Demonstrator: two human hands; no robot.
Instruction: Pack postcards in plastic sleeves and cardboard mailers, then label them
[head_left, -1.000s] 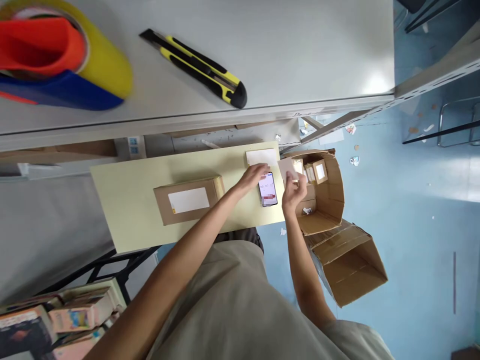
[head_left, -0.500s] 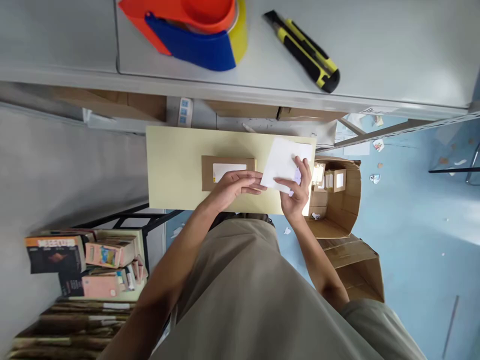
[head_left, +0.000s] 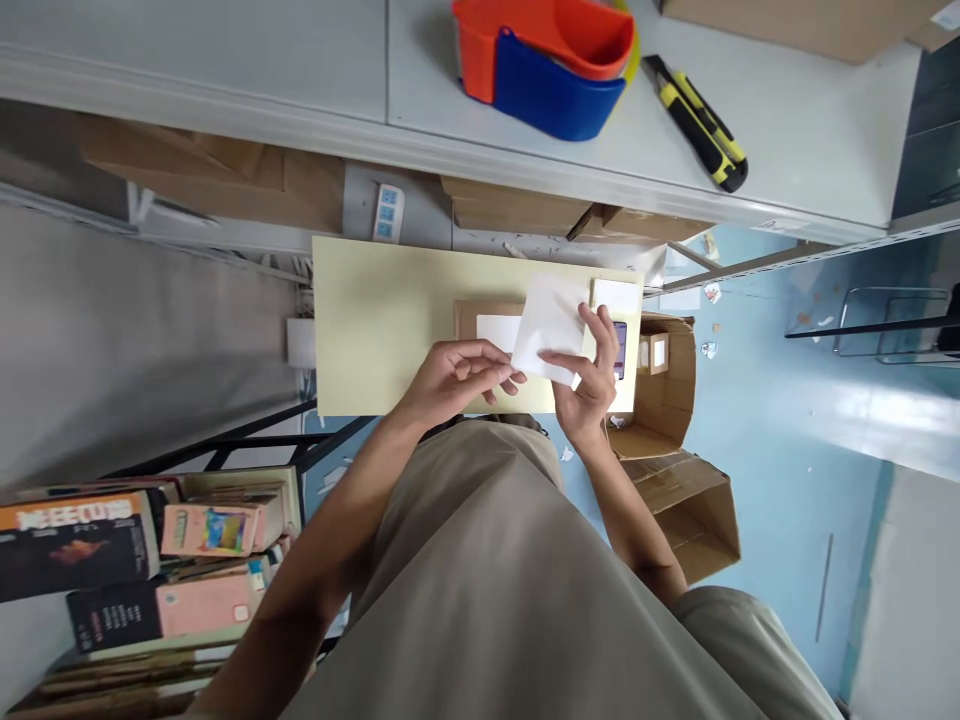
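A small white paper sheet is held over a pale yellow board. My right hand grips it from the right, the fingers bent around its side. The fingertips of my left hand are pinched at the sheet's lower left corner. Below the sheet lies a flat cardboard box with a white label, partly covered by the sheet and my left hand. Right of my right hand is a phone, partly hidden by the fingers, and behind it a white pad.
On the grey shelf above the board are an orange and blue tape dispenser and a yellow-black utility knife. An open carton stands right of the board, a second carton nearer. Books are stacked at lower left.
The view has shifted, and more of the phone and pad now shows. My left fingers have closed in a pinch at the sheet's corner. The sheet stays in my right hand.
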